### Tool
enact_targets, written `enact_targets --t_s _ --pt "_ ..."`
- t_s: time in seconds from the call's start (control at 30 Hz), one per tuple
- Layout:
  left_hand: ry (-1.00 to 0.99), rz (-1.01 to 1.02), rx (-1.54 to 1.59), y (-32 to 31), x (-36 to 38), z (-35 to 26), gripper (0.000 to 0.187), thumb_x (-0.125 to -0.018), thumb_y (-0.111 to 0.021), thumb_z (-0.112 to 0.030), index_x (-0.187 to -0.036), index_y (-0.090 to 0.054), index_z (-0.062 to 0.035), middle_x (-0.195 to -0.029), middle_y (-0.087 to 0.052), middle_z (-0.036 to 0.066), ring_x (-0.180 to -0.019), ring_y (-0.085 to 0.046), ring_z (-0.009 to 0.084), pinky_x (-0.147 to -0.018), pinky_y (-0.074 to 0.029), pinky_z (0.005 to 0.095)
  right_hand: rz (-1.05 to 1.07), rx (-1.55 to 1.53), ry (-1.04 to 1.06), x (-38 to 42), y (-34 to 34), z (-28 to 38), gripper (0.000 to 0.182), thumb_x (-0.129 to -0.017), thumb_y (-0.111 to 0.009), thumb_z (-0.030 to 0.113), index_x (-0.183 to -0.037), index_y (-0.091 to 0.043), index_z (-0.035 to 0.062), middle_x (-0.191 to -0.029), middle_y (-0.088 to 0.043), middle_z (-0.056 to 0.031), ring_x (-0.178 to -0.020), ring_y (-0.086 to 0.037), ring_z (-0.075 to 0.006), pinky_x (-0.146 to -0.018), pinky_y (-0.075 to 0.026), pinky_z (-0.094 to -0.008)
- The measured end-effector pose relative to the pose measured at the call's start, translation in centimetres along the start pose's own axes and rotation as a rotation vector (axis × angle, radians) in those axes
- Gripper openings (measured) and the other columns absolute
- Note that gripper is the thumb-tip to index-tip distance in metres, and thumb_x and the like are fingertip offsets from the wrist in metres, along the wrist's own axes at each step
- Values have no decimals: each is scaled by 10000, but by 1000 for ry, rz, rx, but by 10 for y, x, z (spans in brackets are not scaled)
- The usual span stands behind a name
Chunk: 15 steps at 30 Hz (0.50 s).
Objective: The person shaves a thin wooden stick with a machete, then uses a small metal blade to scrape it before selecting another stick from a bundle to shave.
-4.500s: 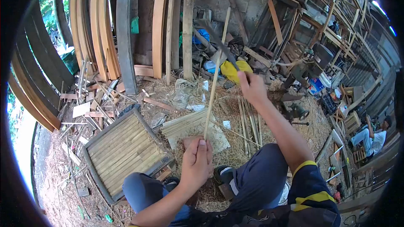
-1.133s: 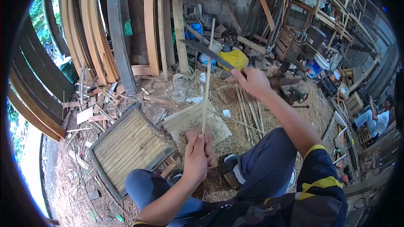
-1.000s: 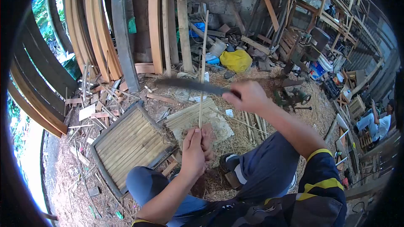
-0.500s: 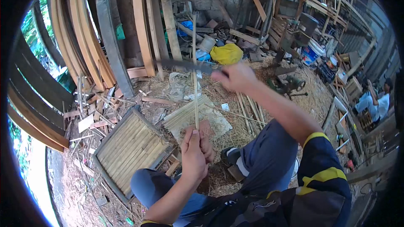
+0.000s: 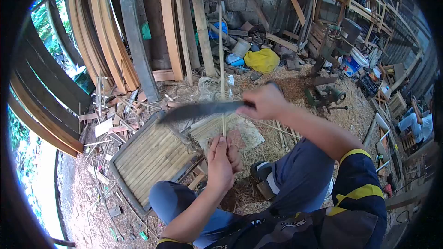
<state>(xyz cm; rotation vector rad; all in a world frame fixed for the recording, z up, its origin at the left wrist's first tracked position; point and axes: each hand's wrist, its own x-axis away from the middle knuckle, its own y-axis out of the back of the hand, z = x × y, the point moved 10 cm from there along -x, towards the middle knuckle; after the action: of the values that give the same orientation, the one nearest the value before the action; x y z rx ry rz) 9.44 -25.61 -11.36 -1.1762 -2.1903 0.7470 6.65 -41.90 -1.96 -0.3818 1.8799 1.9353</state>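
My left hand (image 5: pixel 223 159) is closed round the lower end of a long thin bamboo strip (image 5: pixel 222 64), which stands upright in front of me. In my right hand (image 5: pixel 266 104) is the handle of a large dark knife (image 5: pixel 198 110). Its broad blade points left and crosses the strip a little above my left hand; whether the edge touches it I cannot tell. Below the blade, a bundle of pale strips (image 5: pixel 205 127) lies on the ground beyond my left hand.
A framed bamboo panel (image 5: pixel 154 159) leans at my left knee. Planks (image 5: pixel 170 27) stand against the wall. A yellow cloth (image 5: pixel 261 60) lies among scrap. A metal vise (image 5: pixel 325 96) is to the right. Another person (image 5: pixel 417 122) sits at the far right.
The knife has moved down along the strip towards my left hand, and its blade now shows more clearly. The surroundings have shifted slightly right in view.
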Motion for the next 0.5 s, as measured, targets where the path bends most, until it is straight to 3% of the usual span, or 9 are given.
enact_targets --t_s 0.13,0.23,0.33,0.43,0.5 --pt "45 33 0 2 2 11 236 -1106 -404 -289 -917 -455 -157 -580 -248 -56 -438 -205 77 -419 -170 275 56 63 -172 1 0 -45 674 -908 -531 723 -759 -697 87 -611 -649 -170 -592 -663 -391 -589 -531 -502" --pt "93 -16 7 7 0 15 232 -1099 -411 -296 -914 -455 -163 -575 -240 -66 -442 -202 73 -422 -172 275 83 119 -176 1 0 -53 702 -913 -511 733 -736 -698 81 -610 -649 -172 -613 -672 -390 -607 -538 -502" --pt "75 31 31 11 -5 17 242 -1105 -402 -298 -924 -469 -152 -588 -251 -55 -453 -214 81 -424 -153 284 43 148 -142 1 -5 -53 665 -910 -545 702 -716 -669 78 -588 -626 -160 -567 -645 -388 -540 -508 -484" --pt "78 4 40 10 -5 16 249 -1105 -404 -302 -915 -467 -154 -587 -249 -56 -448 -208 87 -423 -156 289 58 98 -166 -4 -9 -46 666 -909 -545 703 -713 -664 78 -595 -629 -161 -568 -644 -396 -553 -514 -499" --pt "48 -5 4 9 -4 12 244 -1099 -412 -315 -911 -455 -164 -594 -245 -65 -448 -202 81 -419 -169 284 53 58 -77 1 -7 -21 653 -913 -554 687 -730 -673 71 -614 -642 -164 -586 -652 -397 -569 -517 -511"
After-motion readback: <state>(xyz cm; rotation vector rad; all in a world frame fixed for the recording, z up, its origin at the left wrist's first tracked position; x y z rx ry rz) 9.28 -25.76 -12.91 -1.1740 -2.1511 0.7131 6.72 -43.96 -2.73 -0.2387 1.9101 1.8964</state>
